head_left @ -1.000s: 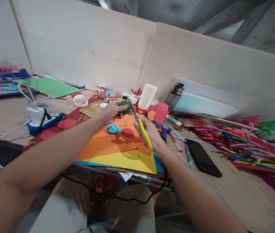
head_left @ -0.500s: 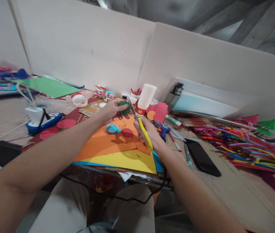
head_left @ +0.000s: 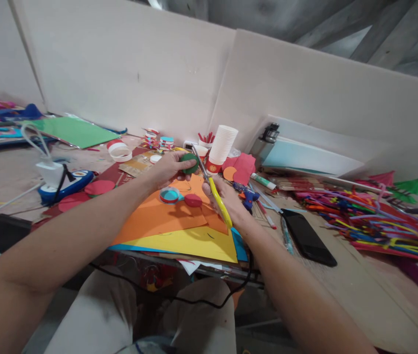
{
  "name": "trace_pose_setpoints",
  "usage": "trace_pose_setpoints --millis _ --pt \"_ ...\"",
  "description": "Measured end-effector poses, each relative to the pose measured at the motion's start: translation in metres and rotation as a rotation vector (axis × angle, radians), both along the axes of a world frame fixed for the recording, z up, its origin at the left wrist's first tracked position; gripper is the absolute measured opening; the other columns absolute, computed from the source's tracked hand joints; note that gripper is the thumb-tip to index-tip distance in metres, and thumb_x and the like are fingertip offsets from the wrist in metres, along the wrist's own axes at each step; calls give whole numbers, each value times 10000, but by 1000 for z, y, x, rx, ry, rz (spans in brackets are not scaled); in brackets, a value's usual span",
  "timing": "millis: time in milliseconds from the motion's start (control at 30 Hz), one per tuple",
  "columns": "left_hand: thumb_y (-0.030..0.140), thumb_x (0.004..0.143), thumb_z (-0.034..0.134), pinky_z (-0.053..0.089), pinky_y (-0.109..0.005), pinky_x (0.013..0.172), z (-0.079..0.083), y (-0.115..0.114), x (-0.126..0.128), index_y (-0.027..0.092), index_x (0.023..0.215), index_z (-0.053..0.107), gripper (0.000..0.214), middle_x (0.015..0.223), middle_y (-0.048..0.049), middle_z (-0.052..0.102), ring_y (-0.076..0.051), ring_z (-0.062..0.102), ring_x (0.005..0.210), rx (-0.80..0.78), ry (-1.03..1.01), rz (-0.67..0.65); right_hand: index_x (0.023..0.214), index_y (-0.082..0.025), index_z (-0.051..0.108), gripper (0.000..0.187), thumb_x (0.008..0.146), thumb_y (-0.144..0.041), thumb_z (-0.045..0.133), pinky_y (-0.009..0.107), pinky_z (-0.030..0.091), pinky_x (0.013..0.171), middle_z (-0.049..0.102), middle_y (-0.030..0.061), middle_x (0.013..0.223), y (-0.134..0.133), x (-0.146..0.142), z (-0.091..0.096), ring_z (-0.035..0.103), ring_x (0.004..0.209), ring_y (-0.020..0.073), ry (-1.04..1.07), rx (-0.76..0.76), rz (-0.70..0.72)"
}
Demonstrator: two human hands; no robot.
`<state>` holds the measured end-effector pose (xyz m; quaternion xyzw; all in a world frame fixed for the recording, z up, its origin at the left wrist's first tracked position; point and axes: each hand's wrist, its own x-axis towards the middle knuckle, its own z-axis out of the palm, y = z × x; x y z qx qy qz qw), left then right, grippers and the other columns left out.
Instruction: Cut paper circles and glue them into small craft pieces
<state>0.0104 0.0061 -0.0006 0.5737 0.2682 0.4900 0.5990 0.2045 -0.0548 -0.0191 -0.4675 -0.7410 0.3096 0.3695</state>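
My left hand (head_left: 170, 167) is closed around a small green paper disc (head_left: 189, 162), held above the orange sheet (head_left: 164, 214). In my right hand (head_left: 227, 202) are yellow-handled scissors (head_left: 214, 192), gripped by the handles, with the blades pointing up toward the disc's right edge. Under both hands lies a stack of orange, yellow (head_left: 190, 243) and blue paper. A red disc (head_left: 193, 200) and a blue-and-red ring (head_left: 169, 195) rest on the orange sheet.
White stacked cups (head_left: 223, 145), a glue stick (head_left: 263, 181), a blue glue gun (head_left: 246, 194), a black phone (head_left: 308, 238) and a heap of coloured pipe cleaners (head_left: 374, 221) lie right. A green sheet (head_left: 74, 132), tape rolls (head_left: 120, 151), a charger (head_left: 52, 173) and red discs (head_left: 100, 187) lie left.
Almost nothing differs; both hands keep their hold on the disc and the scissors, and the view has shifted very slightly.
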Motion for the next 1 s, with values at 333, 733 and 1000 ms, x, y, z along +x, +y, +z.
trace_pose_setpoints --millis 333,733,1000 --pt "356 671 825 298 -181 380 2 0 -2 103 787 635 337 682 -37 650 -60 521 436 -9 22 -14 968 -227 538 358 858 -567 552 224 333 479 404 -61 616 -2 0 4 392 509 97 -17 12 8" --pt "380 667 826 272 -174 354 3 2 -5 127 737 598 347 649 -15 623 -50 492 415 -13 -1 12 835 -222 497 384 837 -597 582 229 332 487 439 -41 658 -5 0 6 408 530 96 -46 32 -8" --pt "385 681 817 304 -168 367 1 3 -4 122 733 623 331 640 -23 633 -41 460 410 21 32 54 843 -232 449 379 858 -598 549 215 316 484 418 -50 648 -7 2 10 392 541 98 -62 0 23"
